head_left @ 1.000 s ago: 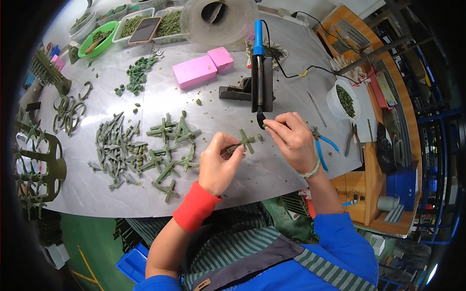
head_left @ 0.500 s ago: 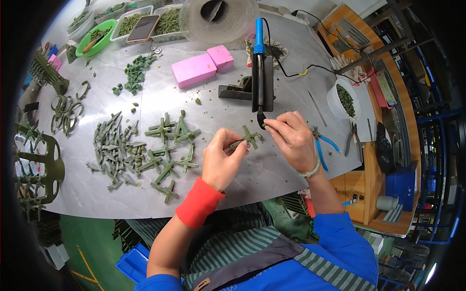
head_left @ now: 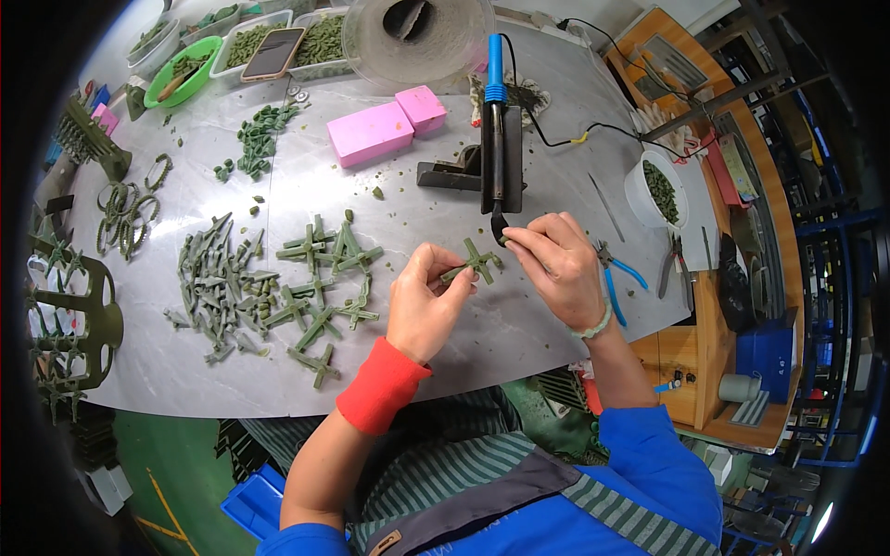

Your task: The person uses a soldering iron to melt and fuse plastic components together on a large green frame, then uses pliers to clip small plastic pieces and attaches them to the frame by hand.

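Observation:
My left hand (head_left: 426, 301), with a red wristband above it, pinches a green cross-shaped piece (head_left: 476, 262) by one arm. My right hand (head_left: 561, 269) is closed at the fingertips on a small green piece (head_left: 504, 241), mostly hidden by the fingers. That small piece touches or nearly touches the dark flat tip (head_left: 499, 225) of a blue-handled soldering iron (head_left: 496, 102), which rests upright in the picture on a black metal stand (head_left: 454, 174). Left of my hands lie several more cross-shaped pieces (head_left: 320, 366) and a heap of slim green pieces (head_left: 209, 287).
Pink blocks (head_left: 371, 134) lie behind the crosses. Blue-handled pliers (head_left: 612, 287) and a white bowl of green bits (head_left: 635, 190) are at the right. At the back are a phone (head_left: 273, 54) on tubs and a green basin (head_left: 209, 83). Green rings (head_left: 125, 218) lie far left.
Both hands stay almost in place. The cross-shaped piece in my left hand has turned slightly; the small piece stays by the iron's tip.

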Available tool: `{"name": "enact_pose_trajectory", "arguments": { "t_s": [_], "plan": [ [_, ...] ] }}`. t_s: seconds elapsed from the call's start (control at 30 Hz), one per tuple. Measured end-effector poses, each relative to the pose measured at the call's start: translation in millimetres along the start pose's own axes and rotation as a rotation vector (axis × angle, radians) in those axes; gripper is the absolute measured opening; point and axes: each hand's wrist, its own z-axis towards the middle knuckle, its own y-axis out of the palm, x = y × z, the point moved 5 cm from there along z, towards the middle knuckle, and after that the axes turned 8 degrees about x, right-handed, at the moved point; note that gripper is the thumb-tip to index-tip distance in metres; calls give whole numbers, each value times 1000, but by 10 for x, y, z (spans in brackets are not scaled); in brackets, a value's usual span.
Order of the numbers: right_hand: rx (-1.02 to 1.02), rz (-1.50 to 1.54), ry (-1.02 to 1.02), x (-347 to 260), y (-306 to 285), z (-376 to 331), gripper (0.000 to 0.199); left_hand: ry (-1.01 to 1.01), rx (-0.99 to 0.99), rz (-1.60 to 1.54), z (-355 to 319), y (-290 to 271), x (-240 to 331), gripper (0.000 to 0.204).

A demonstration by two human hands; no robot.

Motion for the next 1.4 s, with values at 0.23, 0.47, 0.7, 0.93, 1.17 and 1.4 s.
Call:
{"name": "enact_pose_trajectory", "arguments": {
  "t_s": [0.23, 0.47, 0.7, 0.93, 1.17, 1.4],
  "plan": [
    [-10, 52, -15, -59, 7, 2, 21, 9, -2, -9, -3, 8, 14, 13],
    [-31, 135, -35, -129, 60, -28, 22, 0, -4, 4, -10, 15, 25, 13],
    [-57, 150, -33, -144, 62, -36, 27, 8, -18, -3, -25, 20, 60, 13],
    [-12, 187, 139, -115, -162, -96, 23, 444, 87, 458, -38, -334, 414, 14],
    [-66, 228, 213, -164, -284, -278, 19, 382, 266, 602, 746, -1346, 614, 16],
    [152, 42, 382, 429, -803, -525, 11, 675, 291, 1044, 670, -1518, 851, 26]
  ]
}}
